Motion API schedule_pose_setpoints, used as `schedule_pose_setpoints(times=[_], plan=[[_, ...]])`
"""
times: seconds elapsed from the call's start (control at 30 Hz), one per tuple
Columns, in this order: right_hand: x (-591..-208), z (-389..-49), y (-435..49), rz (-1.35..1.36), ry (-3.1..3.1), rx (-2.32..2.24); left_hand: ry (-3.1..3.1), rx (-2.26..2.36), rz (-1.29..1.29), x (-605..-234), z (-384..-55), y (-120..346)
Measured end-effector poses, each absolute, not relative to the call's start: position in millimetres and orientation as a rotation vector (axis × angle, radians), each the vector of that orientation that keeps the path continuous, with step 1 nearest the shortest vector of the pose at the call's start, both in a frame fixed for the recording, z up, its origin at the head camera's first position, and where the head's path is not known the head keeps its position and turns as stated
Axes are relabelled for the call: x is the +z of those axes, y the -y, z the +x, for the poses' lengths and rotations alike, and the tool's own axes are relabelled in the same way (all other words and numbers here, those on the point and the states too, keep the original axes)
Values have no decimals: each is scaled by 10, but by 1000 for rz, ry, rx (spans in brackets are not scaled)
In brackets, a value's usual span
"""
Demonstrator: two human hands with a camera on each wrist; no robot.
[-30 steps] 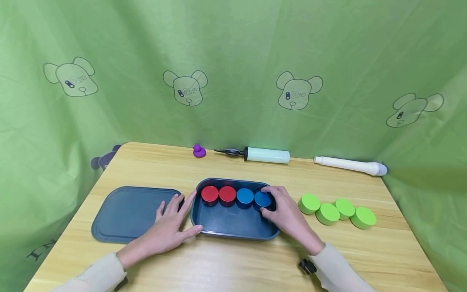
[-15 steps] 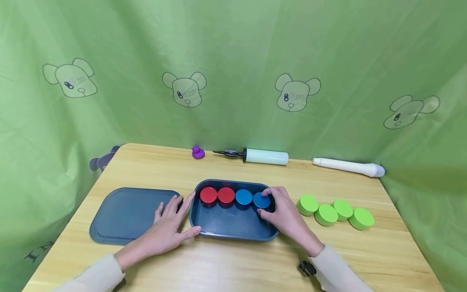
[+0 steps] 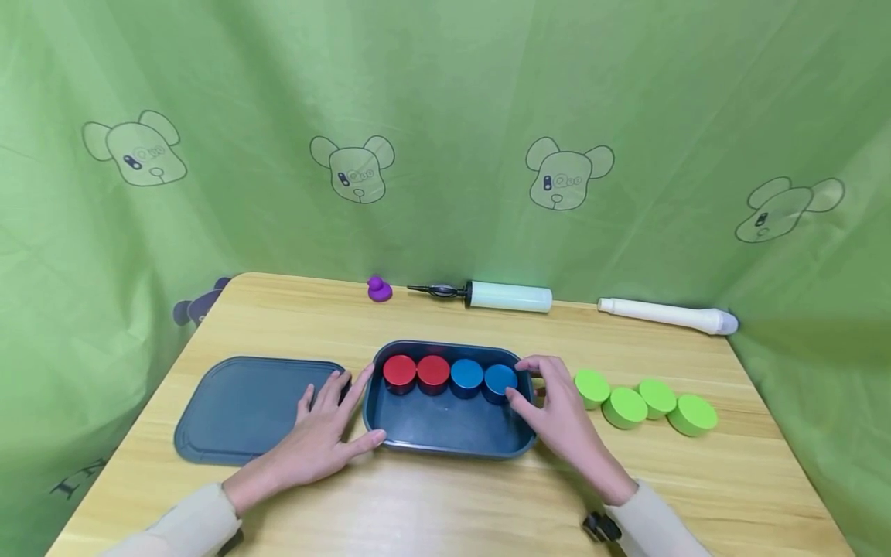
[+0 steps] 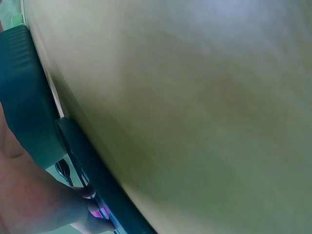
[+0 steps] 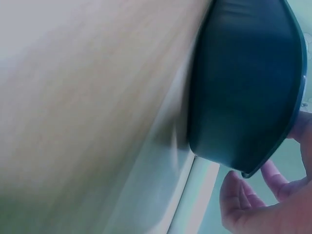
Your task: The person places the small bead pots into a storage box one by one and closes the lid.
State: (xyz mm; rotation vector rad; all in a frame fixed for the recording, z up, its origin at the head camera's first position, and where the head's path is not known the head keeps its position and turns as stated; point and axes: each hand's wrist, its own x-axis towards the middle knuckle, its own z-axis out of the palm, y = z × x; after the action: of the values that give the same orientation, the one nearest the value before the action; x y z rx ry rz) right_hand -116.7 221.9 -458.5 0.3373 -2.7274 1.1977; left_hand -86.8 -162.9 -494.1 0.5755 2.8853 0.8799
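Observation:
A dark blue rectangular box [image 3: 445, 429] with rounded corners holds a row of two red round blocks [image 3: 400, 373] and two blue round blocks [image 3: 467, 374] along its far side. Spread fingers of my left hand [image 3: 322, 437] rest beside the box's left end, thumb at the near corner, the other fingertips over the flat dark lid [image 3: 237, 414]. My right hand [image 3: 562, 414] is at the right end, thumb over the inside by the last blue block [image 3: 500, 379], index finger at the rim. In the right wrist view its loosely bent fingers [image 5: 234, 197] surround the box's corner, holding nothing.
Several green round blocks [image 3: 625, 408] stand right of the box. Along the back edge lie a purple rubber duck [image 3: 379, 290], a hand pump [image 3: 510, 297] and a white stick-shaped object [image 3: 664, 314]. A green curtain [image 3: 459, 93] hangs behind the wooden table [image 3: 418, 510].
My right hand has let go of the rightmost blue block and drawn back rightward to the box's rim. The block stays in the row; my left hand keeps its place.

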Motion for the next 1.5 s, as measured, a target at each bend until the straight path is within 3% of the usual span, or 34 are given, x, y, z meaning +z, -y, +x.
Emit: schedule_pose_setpoints(times=[0.6, 1.5], plan=[[-4505, -1021, -2476, 400, 2579, 1196, -2868, 862, 561, -4900, -869, 1632], [-4308, -804, -3022, 221, 2474, 1150, -2871, 866, 560, -4927, -870, 1620]])
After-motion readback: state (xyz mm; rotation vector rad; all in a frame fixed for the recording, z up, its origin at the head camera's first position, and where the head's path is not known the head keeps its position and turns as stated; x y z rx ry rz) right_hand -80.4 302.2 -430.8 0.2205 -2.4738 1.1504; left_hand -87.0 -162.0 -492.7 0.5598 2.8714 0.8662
